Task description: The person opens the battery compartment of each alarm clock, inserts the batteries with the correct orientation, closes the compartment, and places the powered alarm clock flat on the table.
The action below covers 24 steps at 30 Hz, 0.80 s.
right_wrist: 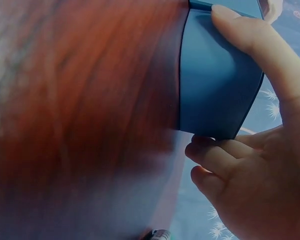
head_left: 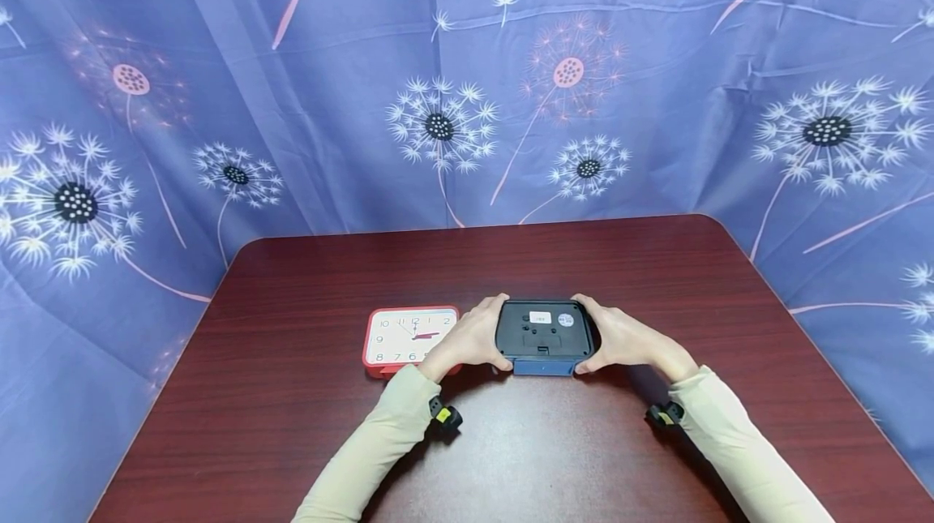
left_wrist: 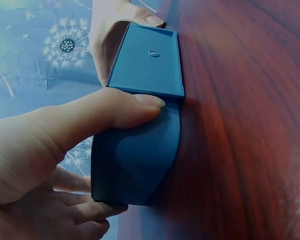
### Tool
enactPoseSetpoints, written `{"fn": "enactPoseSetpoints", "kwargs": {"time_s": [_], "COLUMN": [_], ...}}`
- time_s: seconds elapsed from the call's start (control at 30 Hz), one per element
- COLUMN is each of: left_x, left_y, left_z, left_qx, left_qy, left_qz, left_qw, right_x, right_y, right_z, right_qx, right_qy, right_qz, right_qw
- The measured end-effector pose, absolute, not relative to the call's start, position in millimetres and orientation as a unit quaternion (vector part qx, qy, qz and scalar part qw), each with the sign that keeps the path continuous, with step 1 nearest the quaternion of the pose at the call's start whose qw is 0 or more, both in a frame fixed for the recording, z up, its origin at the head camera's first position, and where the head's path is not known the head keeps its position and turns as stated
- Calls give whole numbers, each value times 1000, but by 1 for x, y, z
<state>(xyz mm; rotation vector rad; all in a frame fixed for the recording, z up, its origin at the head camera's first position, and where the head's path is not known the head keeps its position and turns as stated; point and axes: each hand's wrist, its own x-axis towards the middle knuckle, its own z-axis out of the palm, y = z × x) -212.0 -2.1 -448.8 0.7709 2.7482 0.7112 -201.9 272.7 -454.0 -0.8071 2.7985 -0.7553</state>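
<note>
A blue clock (head_left: 543, 366) lies face down on the table, its black back panel turned up with a white label and a round sticker. My left hand (head_left: 476, 335) grips its left end, thumb on the near side and fingers round the far side. At the opposite end, my right hand (head_left: 624, 336) holds it the same way. Both wrist views show a thumb pressed on the blue casing (left_wrist: 135, 145). The clock's dial is hidden underneath. Just left of it, a red clock (head_left: 375, 336) lies face up, partly covered by my left hand.
The dark red wooden table (head_left: 306, 288) has rounded far corners. A blue curtain (head_left: 336, 101) with a dandelion pattern hangs behind it and along both sides. Light reflects off the table's near middle.
</note>
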Motion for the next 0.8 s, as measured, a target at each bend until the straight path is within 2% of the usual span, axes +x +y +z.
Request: {"fn": "enactPoseSetpoints", "kwargs": {"time_s": [0.5,0.63,0.8], "left_x": [-211,-210,-207], "left_y": [-2,-2,1], "left_z": [-450,-447,-443], "left_qx": [261,271,272], "left_qy": [934,931,924], "left_qz": [207,205,227], "left_qw": [132,133,140], "right_x": [-201,-201,-199], "right_y": [275,271,258], "right_z": [-451,-449,-442], "right_qx": [-269,-276,-286], "right_qy": [921,919,917], "right_qz": [-266,-272,-278], "right_qw": [96,71,13]}}
